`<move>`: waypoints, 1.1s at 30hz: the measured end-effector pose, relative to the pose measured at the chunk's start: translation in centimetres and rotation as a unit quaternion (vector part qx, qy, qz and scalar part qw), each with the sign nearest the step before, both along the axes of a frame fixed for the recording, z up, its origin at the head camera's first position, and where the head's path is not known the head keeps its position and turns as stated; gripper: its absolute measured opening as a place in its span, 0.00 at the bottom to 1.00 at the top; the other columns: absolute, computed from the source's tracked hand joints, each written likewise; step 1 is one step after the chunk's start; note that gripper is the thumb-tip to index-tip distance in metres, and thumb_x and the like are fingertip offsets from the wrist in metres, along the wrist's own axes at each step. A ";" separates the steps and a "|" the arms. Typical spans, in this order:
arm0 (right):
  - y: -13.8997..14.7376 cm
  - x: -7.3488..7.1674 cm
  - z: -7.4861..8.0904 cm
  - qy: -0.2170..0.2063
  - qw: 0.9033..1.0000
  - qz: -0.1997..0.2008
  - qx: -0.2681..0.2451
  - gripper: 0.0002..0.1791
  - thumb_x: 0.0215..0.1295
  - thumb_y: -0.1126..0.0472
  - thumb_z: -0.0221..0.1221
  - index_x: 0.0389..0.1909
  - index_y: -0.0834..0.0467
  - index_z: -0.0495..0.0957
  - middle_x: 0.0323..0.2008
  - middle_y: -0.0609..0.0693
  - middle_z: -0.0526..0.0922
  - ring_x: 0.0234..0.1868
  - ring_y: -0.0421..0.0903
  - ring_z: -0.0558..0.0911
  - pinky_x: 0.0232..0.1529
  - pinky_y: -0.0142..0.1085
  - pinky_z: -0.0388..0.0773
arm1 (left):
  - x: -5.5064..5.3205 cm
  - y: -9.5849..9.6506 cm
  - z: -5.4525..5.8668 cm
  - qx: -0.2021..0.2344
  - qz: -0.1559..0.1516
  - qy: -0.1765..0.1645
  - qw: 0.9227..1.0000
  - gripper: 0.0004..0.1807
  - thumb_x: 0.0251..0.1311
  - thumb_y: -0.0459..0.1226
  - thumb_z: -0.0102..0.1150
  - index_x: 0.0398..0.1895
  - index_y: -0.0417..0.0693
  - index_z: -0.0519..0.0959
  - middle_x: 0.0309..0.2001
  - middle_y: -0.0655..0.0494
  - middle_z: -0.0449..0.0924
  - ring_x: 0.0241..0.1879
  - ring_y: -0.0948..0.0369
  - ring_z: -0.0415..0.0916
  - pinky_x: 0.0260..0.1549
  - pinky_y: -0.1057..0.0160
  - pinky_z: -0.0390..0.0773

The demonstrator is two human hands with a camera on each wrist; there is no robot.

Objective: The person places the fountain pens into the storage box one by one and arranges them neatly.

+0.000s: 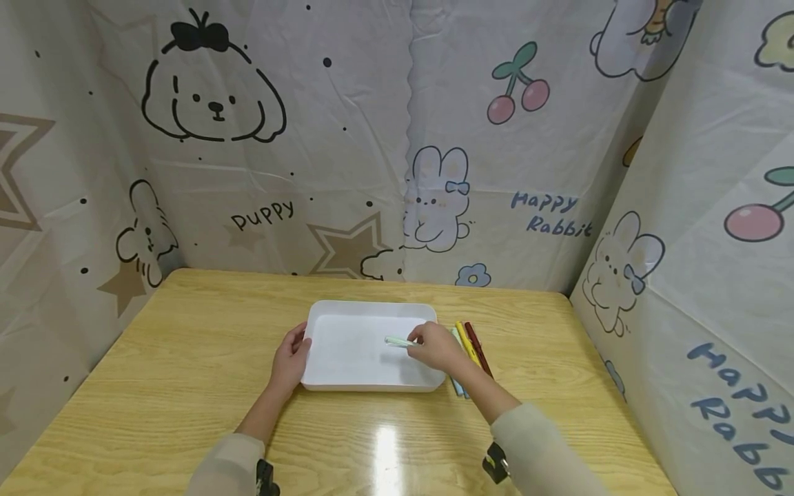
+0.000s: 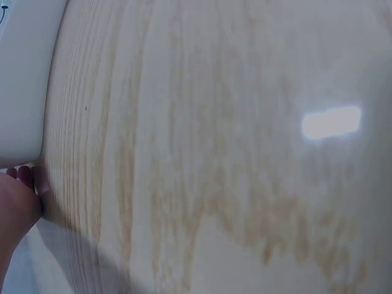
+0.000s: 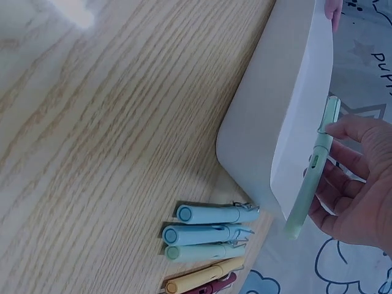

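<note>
My right hand (image 1: 437, 348) pinches a light green pen (image 3: 311, 184) between thumb and fingers, holding it over the right part of a white rectangular tray (image 1: 347, 348). At the tray's left end, my left hand (image 1: 289, 358) grips the rim, with the thumb at the edge and fingers along the outer wall. Only part of that hand shows in the left wrist view, at the tray's corner. Beside the tray's right end lie several capped pens: two blue ones (image 3: 211, 214), a light green pen (image 3: 205, 252), a yellow pen (image 1: 468, 344) and a dark red pen (image 1: 479, 350).
Everything stands on a light wooden table (image 1: 205, 331) with a bright light reflection near its front. Printed cloth (image 1: 347, 138) with cartoon animals hangs behind the table and along both sides.
</note>
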State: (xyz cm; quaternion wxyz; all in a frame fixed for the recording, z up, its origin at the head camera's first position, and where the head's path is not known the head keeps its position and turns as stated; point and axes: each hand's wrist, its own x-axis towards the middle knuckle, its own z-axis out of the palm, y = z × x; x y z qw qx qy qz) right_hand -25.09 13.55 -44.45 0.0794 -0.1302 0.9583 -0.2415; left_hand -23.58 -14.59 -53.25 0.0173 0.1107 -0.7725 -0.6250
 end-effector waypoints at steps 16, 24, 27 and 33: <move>-1.8 0.3 -0.7 -0.003 1.000 0.031 0.000 0.10 0.53 0.59 0.61 0.35 0.58 0.83 0.27 0.47 0.76 0.27 0.41 0.70 0.28 0.32 0.67 | -0.1 0.0 0.0 0.000 0.000 0.003 1.000 0.23 0.71 0.36 0.40 0.68 0.47 0.59 0.65 0.41 0.62 0.62 0.49 0.62 0.60 0.50 0.64; -2.6 0.5 -1.3 -0.002 0.999 0.044 0.003 0.10 0.53 0.59 0.61 0.35 0.59 0.83 0.27 0.47 0.76 0.27 0.40 0.70 0.28 0.32 0.67 | 0.2 0.1 0.2 -0.002 -0.004 0.005 1.000 0.23 0.71 0.36 0.40 0.68 0.46 0.59 0.65 0.41 0.62 0.62 0.48 0.62 0.60 0.50 0.64; -2.9 0.6 -1.5 -0.003 0.999 0.047 0.002 0.11 0.53 0.59 0.61 0.36 0.59 0.83 0.27 0.46 0.76 0.27 0.40 0.71 0.29 0.32 0.68 | 0.2 0.1 0.2 -0.003 -0.004 0.005 1.000 0.23 0.71 0.37 0.40 0.68 0.46 0.59 0.65 0.41 0.63 0.61 0.49 0.62 0.59 0.51 0.65; -3.5 0.7 -1.8 -0.011 0.998 0.056 0.005 0.11 0.54 0.59 0.61 0.36 0.59 0.83 0.27 0.46 0.78 0.28 0.40 0.71 0.31 0.32 0.69 | 0.2 0.1 0.0 -0.003 -0.001 0.001 1.000 0.23 0.71 0.37 0.40 0.69 0.47 0.59 0.65 0.41 0.62 0.61 0.49 0.62 0.59 0.50 0.65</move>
